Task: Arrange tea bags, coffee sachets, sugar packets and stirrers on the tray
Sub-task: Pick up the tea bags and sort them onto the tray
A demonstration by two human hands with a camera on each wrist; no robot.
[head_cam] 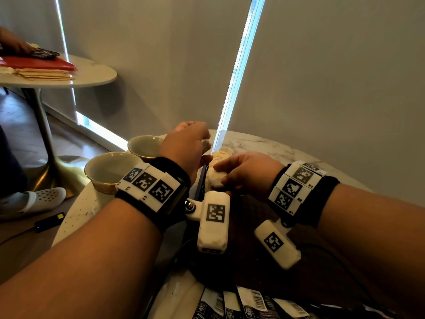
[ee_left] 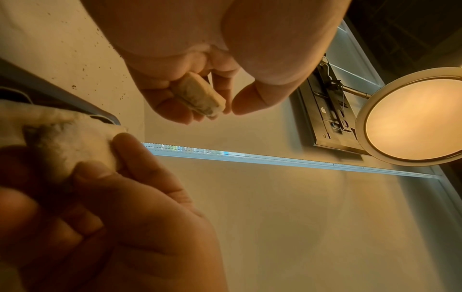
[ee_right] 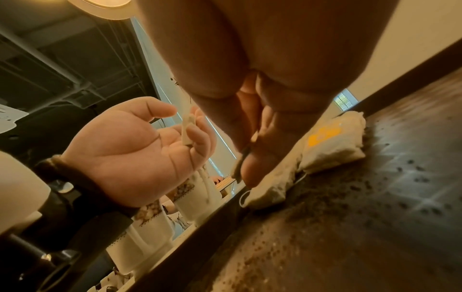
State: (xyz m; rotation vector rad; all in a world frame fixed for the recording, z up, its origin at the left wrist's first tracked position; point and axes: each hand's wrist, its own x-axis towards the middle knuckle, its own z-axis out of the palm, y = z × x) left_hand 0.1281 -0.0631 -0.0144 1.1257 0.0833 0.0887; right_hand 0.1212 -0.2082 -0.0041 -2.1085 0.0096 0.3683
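Note:
A dark tray (head_cam: 253,229) lies on the marble table (head_cam: 271,146), with a row of pale tea bags (head_cam: 221,154) along its left edge. My right hand (head_cam: 220,174) pinches one tea bag (head_cam: 215,180) of that row between thumb and fingers, low over the tray (ee_right: 375,197). Just beyond it lies a tea bag with a yellow tag (ee_right: 332,142). My left hand (head_cam: 203,151) hovers beside it, fingers curled round another tea bag (ee_left: 200,96), thumb apart. Black-and-white sachets (head_cam: 243,305) lie at the near edge.
Two gold-rimmed cups (head_cam: 112,169) (head_cam: 145,146) stand left of the tray, close to my left wrist. A second table (head_cam: 92,74) at the back left carries a red tray (head_cam: 41,63) and another person's hand. A black device (head_cam: 49,222) with a cable lies on the floor.

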